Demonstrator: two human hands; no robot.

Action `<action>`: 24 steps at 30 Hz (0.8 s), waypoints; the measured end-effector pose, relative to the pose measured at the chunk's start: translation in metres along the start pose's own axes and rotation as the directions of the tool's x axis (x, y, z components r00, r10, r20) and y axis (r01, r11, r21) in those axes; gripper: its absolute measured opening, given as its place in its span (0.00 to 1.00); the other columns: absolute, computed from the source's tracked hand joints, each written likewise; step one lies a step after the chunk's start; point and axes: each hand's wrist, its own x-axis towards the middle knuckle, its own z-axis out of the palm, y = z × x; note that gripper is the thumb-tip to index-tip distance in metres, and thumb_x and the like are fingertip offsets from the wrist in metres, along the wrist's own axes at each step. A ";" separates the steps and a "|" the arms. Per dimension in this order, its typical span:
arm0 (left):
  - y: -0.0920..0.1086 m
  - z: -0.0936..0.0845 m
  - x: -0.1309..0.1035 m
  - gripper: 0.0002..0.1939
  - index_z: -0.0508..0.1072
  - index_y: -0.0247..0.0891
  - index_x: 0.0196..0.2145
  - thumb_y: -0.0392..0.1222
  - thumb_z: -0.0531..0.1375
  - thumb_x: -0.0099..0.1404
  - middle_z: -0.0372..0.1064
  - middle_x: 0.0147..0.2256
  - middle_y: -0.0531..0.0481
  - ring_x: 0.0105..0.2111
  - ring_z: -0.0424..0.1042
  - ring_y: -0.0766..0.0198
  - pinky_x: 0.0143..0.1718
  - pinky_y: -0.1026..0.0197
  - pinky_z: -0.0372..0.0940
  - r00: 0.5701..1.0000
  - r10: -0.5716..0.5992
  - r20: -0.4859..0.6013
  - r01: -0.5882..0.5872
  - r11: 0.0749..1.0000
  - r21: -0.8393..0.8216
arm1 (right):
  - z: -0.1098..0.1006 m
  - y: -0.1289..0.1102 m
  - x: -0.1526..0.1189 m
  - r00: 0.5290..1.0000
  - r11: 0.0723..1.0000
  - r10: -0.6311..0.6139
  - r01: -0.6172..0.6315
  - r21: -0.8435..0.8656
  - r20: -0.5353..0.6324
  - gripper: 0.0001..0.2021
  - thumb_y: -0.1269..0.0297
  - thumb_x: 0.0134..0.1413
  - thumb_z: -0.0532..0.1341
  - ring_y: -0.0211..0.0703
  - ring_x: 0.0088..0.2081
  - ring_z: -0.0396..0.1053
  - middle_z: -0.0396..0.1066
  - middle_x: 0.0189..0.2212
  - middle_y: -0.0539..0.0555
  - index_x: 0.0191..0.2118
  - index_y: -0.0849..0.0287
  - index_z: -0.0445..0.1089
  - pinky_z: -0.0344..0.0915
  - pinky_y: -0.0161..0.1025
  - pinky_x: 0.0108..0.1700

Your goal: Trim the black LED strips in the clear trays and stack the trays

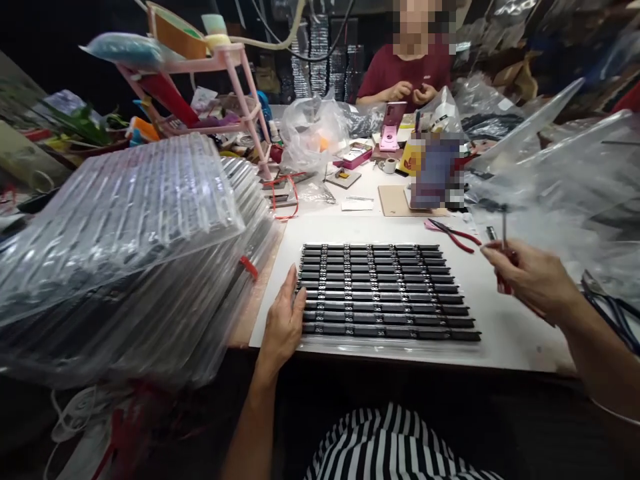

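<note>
Head view, left hand (284, 323) open against tray (370, 346) of black strips (383, 293), right hand (537, 275) closed round tool (505, 228), yellow cup (412, 159) lettering illegible

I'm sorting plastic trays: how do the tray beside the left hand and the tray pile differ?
The tray lies flat on the white board; the tray pile is many layers high, its layers askew.
The tray shows neat rows of black strips; the tray pile's top shows mostly clear, ridged plastic.
Both include clear plastic.
</note>
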 end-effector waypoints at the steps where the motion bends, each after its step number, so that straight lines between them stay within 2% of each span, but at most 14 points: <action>1: 0.000 0.000 0.000 0.29 0.50 0.39 0.65 0.51 0.48 0.70 0.52 0.64 0.44 0.63 0.53 0.59 0.64 0.54 0.48 1.000 -0.014 -0.016 0.014 1.000 -0.022 | 0.002 0.025 -0.004 0.999 0.996 0.043 -0.042 -0.085 0.015 0.18 0.44 0.53 0.59 0.41 0.15 0.59 0.62 0.13 0.50 0.25 0.54 0.68 0.54 0.40 0.20; 3: 0.000 0.001 0.001 0.30 0.52 0.38 0.64 0.52 0.49 0.69 0.55 0.62 0.43 0.61 0.57 0.59 0.63 0.55 0.50 0.998 -0.047 -0.050 0.044 0.996 -0.072 | 0.006 0.061 -0.012 0.994 0.973 0.105 -0.105 -0.205 -0.011 0.20 0.42 0.47 0.62 0.41 0.14 0.54 0.59 0.12 0.51 0.20 0.54 0.66 0.50 0.41 0.20; 4: 0.000 0.001 0.001 0.29 0.53 0.38 0.64 0.52 0.50 0.69 0.57 0.61 0.43 0.60 0.58 0.59 0.63 0.55 0.52 0.995 -0.066 -0.072 0.059 0.994 -0.093 | 0.008 0.072 -0.017 0.993 0.969 0.099 -0.111 -0.218 -0.066 0.20 0.41 0.46 0.62 0.42 0.15 0.55 0.61 0.15 0.53 0.22 0.55 0.68 0.51 0.42 0.21; 6: 0.003 0.000 0.001 0.29 0.56 0.39 0.62 0.53 0.51 0.68 0.60 0.60 0.43 0.59 0.61 0.59 0.61 0.55 0.54 0.989 -0.090 -0.115 0.078 0.992 -0.102 | 0.009 0.079 -0.027 0.981 0.964 0.041 -0.088 -0.249 -0.189 0.22 0.40 0.51 0.57 0.49 0.22 0.62 0.67 0.24 0.59 0.33 0.57 0.72 0.56 0.46 0.26; 8: 0.005 -0.002 -0.002 0.28 0.59 0.40 0.61 0.53 0.52 0.68 0.63 0.58 0.43 0.58 0.62 0.58 0.61 0.54 0.55 0.985 -0.093 -0.145 0.086 0.995 -0.058 | 0.010 0.070 -0.038 0.954 0.977 -0.031 -0.034 -0.210 -0.298 0.24 0.43 0.58 0.51 0.54 0.32 0.67 0.68 0.35 0.63 0.43 0.59 0.71 0.61 0.50 0.35; 10: 0.007 -0.003 -0.006 0.27 0.60 0.41 0.61 0.53 0.52 0.67 0.64 0.57 0.44 0.58 0.63 0.58 0.61 0.53 0.55 0.983 -0.095 -0.155 0.096 0.995 0.000 | 0.012 0.054 -0.050 0.937 0.995 -0.066 0.034 -0.098 -0.342 0.20 0.49 0.62 0.50 0.53 0.37 0.67 0.67 0.39 0.62 0.46 0.59 0.69 0.63 0.50 0.40; 13: 0.010 -0.005 -0.013 0.27 0.60 0.44 0.60 0.54 0.53 0.67 0.64 0.57 0.46 0.57 0.63 0.57 0.60 0.51 0.56 0.980 -0.114 -0.164 0.125 0.991 0.056 | 0.021 0.027 -0.064 0.952 0.980 -0.145 0.176 0.096 -0.269 0.13 0.58 0.64 0.51 0.47 0.40 0.68 0.69 0.39 0.56 0.44 0.57 0.69 0.66 0.43 0.41; 15: 0.011 -0.004 -0.017 0.27 0.59 0.46 0.61 0.54 0.53 0.67 0.63 0.58 0.47 0.56 0.64 0.56 0.60 0.51 0.57 0.980 -0.116 -0.163 0.132 0.987 0.090 | 0.029 0.014 -0.068 0.962 0.953 -0.187 0.227 0.202 -0.198 0.11 0.62 0.64 0.52 0.45 0.42 0.68 0.69 0.40 0.55 0.45 0.57 0.68 0.66 0.43 0.43; 19: 0.016 -0.002 -0.027 0.28 0.57 0.45 0.62 0.54 0.53 0.67 0.61 0.59 0.46 0.58 0.63 0.56 0.60 0.51 0.56 0.988 -0.082 -0.131 0.108 0.972 0.208 | 0.040 0.003 -0.072 0.977 0.922 -0.156 0.197 0.334 -0.144 0.13 0.64 0.64 0.51 0.46 0.45 0.67 0.67 0.42 0.56 0.49 0.57 0.68 0.65 0.45 0.47; 21: 0.018 -0.002 -0.032 0.29 0.57 0.45 0.62 0.54 0.53 0.66 0.60 0.60 0.46 0.58 0.62 0.56 0.60 0.51 0.56 0.989 -0.080 -0.121 0.108 0.963 0.245 | 0.041 0.003 -0.074 0.981 0.916 -0.125 0.172 0.362 -0.148 0.13 0.64 0.64 0.51 0.47 0.45 0.66 0.67 0.42 0.56 0.49 0.57 0.68 0.65 0.45 0.47; 24: 0.018 -0.003 -0.038 0.27 0.58 0.46 0.62 0.53 0.52 0.67 0.63 0.58 0.46 0.54 0.67 0.54 0.58 0.49 0.59 0.984 -0.089 -0.153 0.132 0.946 0.297 | 0.041 0.006 -0.077 0.980 0.911 -0.098 0.159 0.380 -0.175 0.12 0.64 0.64 0.52 0.46 0.45 0.67 0.68 0.42 0.55 0.48 0.56 0.68 0.65 0.45 0.48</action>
